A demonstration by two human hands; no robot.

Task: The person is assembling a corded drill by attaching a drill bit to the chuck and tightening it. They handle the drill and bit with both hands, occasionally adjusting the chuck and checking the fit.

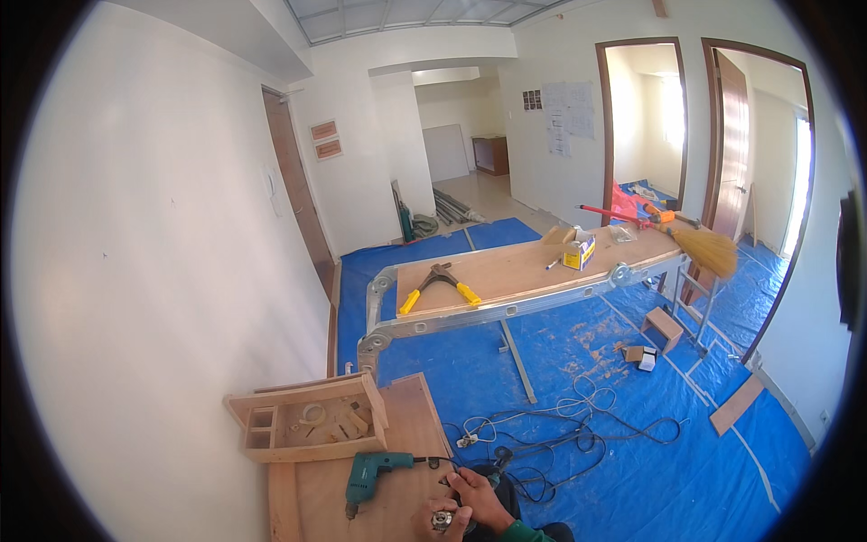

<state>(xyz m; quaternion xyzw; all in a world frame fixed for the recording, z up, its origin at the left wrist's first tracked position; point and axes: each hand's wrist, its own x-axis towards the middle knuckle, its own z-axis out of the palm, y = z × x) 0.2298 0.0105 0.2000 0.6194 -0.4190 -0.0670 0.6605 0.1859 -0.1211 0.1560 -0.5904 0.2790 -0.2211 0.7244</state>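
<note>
At the lower edge, my left hand [426, 522] is closed around a dark tool with a round metal, chuck-like end [442, 520]; the rest of it is hidden. My right hand [484, 499] is beside it with fingers curled in a pinch, and what they hold is too small to make out. Just left of my hands, a teal power drill [368, 477] lies on a plywood board [316, 506], its black cord running toward my right hand. Behind the drill sits an open wooden tool box [312, 452] with a tape roll [313, 414] and wood scraps inside.
Ahead, a plank on a folded aluminium ladder [488, 314] bears yellow-handled pliers [441, 287], a small yellow box [578, 253] and a broom [704, 250]. Cords [578, 420] tangle on the blue floor sheet [578, 339]. A white wall [163, 271] rises at left.
</note>
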